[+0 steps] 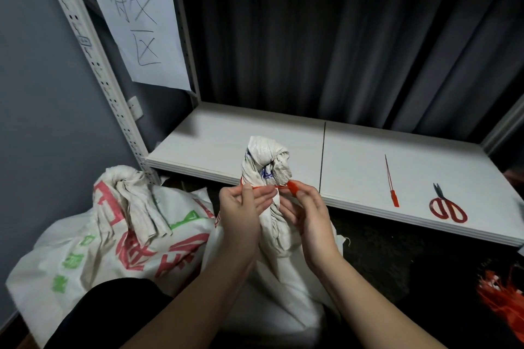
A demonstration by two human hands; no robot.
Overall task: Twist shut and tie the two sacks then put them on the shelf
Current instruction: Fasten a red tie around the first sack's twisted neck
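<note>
A white woven sack (269,238) stands in front of me with its neck twisted into a bunch. A red plastic tie (283,187) is looped round that neck. My left hand (241,212) pinches the strap end of the tie at the left of the neck. My right hand (309,212) pinches the tie's red tab at the right. A second sack (113,241), white with red and green print, lies to the left with its mouth loosely bunched and no tie on it. The white shelf (255,133) is just behind the sacks.
A spare red tie (391,183) and red-handled scissors (448,204) lie on the shelf at the right. A bundle of red ties (502,300) lies on the dark floor at the far right. A paper sign (136,17) hangs on the shelf's left upright.
</note>
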